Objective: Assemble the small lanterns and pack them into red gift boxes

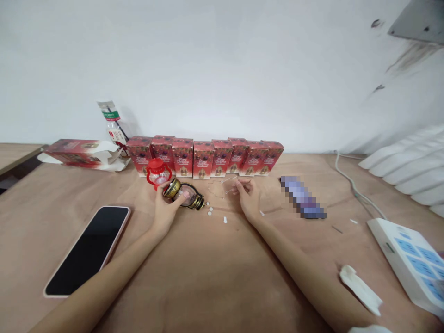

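Note:
A small black-and-gold lantern (187, 194) lies tipped on its side, its top toward the right. My left hand (166, 206) is closed around its base end. Just behind that hand stands a red lantern (159, 173) with a clear middle. My right hand (248, 196) pinches one end of a thin wire string (218, 195) with tiny lights, which loops over the table between the hands. Several button cells (210, 211) lie beside the lantern's top, and a small white tab (225, 219) rests nearer to me.
Several red boxes (203, 162) stand in a row by the wall. An opened red box (79, 153) and a bottle (116, 129) are at left. A phone (88, 252) lies front left, a pixelated device (303, 198) right. A power strip (405, 259) and cable (350, 180) sit far right.

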Available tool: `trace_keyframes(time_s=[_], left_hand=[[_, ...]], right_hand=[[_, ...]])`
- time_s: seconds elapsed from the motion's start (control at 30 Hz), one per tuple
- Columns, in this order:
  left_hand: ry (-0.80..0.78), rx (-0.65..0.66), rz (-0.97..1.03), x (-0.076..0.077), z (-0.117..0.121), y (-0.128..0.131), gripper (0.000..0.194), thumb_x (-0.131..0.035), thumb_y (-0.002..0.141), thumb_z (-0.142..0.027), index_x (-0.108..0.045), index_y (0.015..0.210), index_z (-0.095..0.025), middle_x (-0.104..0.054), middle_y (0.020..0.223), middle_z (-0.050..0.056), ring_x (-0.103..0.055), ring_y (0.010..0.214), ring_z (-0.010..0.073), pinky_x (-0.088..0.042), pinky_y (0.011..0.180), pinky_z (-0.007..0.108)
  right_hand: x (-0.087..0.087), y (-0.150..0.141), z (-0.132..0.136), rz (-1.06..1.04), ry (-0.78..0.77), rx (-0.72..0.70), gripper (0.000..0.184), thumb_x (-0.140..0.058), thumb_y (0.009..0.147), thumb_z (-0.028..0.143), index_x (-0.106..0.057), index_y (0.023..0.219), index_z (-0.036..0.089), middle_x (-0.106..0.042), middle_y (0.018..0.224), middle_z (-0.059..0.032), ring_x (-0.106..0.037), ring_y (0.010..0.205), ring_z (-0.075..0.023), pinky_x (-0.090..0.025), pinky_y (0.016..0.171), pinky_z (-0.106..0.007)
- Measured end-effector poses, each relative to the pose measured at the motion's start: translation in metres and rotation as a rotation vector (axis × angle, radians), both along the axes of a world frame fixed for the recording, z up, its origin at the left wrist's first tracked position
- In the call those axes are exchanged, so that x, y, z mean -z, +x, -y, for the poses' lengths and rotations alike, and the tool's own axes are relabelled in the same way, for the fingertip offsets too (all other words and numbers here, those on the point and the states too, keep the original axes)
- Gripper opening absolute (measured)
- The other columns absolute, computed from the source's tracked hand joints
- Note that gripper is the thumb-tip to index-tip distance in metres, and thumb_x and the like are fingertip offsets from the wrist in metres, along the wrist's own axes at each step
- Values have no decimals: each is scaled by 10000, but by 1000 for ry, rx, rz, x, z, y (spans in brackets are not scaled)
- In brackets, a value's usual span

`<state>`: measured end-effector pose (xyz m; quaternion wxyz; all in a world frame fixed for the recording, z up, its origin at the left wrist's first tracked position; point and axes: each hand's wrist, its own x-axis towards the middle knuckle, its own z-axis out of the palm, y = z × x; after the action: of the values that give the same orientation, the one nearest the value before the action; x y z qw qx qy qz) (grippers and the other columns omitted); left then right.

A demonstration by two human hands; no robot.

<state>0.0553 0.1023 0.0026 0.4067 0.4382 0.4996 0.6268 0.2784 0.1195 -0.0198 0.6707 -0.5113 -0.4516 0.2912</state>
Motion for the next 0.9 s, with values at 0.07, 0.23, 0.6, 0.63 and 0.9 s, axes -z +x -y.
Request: trace_keyframes(time_s=[0.07, 0.23, 0.6, 0.63, 0.9], left_hand=[[8, -9, -6, 1, -1, 0, 604, -819, 468, -392, -525, 954, -185, -617, 976, 43, -603, 931, 212, -471, 888, 381], [21, -23, -26, 1, -1, 0, 585, -827, 458, -375, -540, 935, -194, -624, 938, 23, -611, 914, 207, -477, 892, 381], [-98, 23, 322, -4, 0, -1, 535, -810, 534, -410, -530, 932, -186, -640, 938, 33, -646, 875, 221, -563, 756, 412], [-93, 22, 345, -4, 0, -2, 515, -798, 554, -425, -543, 931, -185, -650, 952, 44, -648, 893, 232, -569, 749, 416], [-93, -11, 421, 6, -8, -5, 413, -734, 629, -420, -565, 937, -203, -680, 995, 37, -654, 918, 212, -564, 749, 350]], right_hand=[[0, 0, 1, 44, 1, 3, 280, -610, 736, 466, -492, 766, 214, -625, 645, 24, -570, 546, -132, -480, 571, -288], [1, 0, 2, 162, -52, -6, 243, -604, 757, 438, -537, 761, 204, -622, 662, 13, -584, 619, -150, -463, 607, -289], [8, 1, -2, 148, -133, 58, 225, -526, 736, 361, -454, 896, 220, -557, 608, 51, -537, 510, -157, -466, 543, -308], [9, 2, -2, 181, -145, 89, 221, -518, 728, 333, -457, 907, 219, -548, 613, 49, -543, 541, -166, -473, 579, -324], [16, 8, -2, 331, -167, 241, 387, -480, 613, 155, -483, 998, 195, -557, 1100, -116, -477, 1133, -276, -338, 1008, -492]])
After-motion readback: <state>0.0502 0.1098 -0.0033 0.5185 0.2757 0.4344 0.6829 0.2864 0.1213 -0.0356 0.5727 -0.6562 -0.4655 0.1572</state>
